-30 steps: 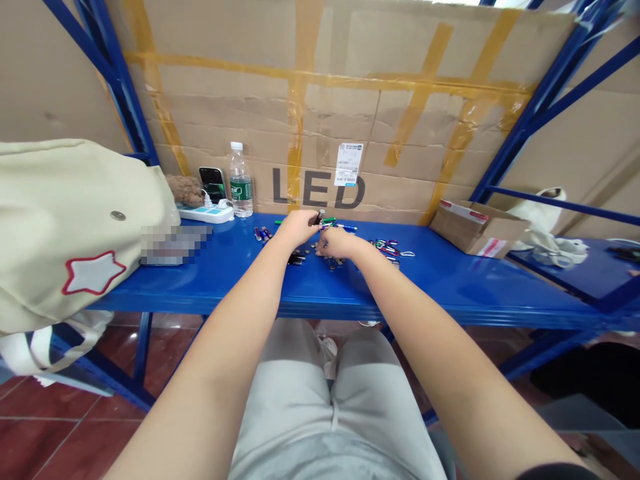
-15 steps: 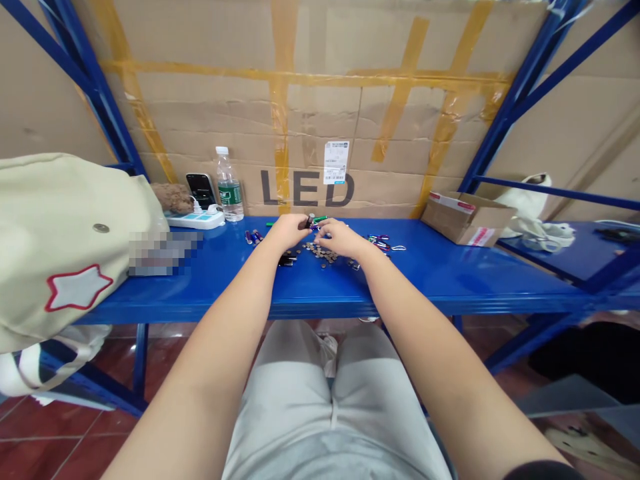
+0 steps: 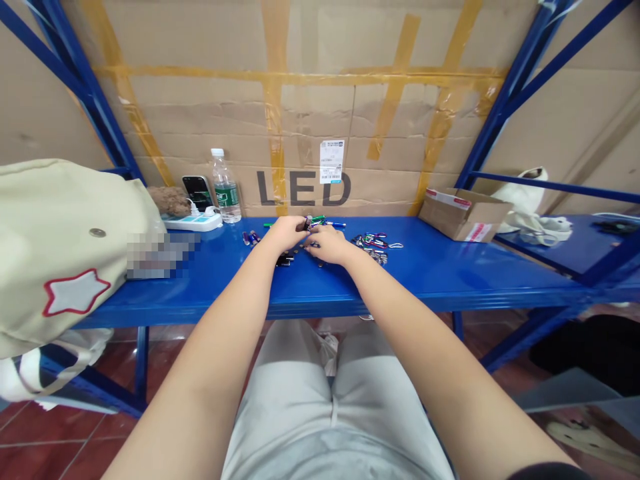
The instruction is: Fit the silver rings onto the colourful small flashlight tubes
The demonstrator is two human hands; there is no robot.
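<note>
Both my arms reach out over a blue metal shelf (image 3: 450, 280). My left hand (image 3: 286, 231) is closed round a small dark cylinder, held just above the shelf. Close beside it, my right hand (image 3: 327, 243) rests palm down over a scatter of small round metal pieces (image 3: 300, 252), its fingers curled; I cannot make out what is under them. Small dark cylinders (image 3: 283, 261) lie below my left hand. Coloured clips with rings (image 3: 373, 239) lie to the right of my right hand. More coloured tubes (image 3: 250, 237) lie to the left.
A cream bag with a star patch (image 3: 65, 253) fills the shelf's left end. Behind it stand a water bottle (image 3: 225, 188), a phone (image 3: 197, 192) and a white power strip (image 3: 193, 221). A small cardboard box (image 3: 463, 213) sits at the right. A taped cardboard wall marked LED (image 3: 303, 189) backs the shelf.
The view has shifted slightly left and up. My right hand has dropped from beside my left hand's fingertips down onto the scatter of metal pieces. My left hand keeps its hold.
</note>
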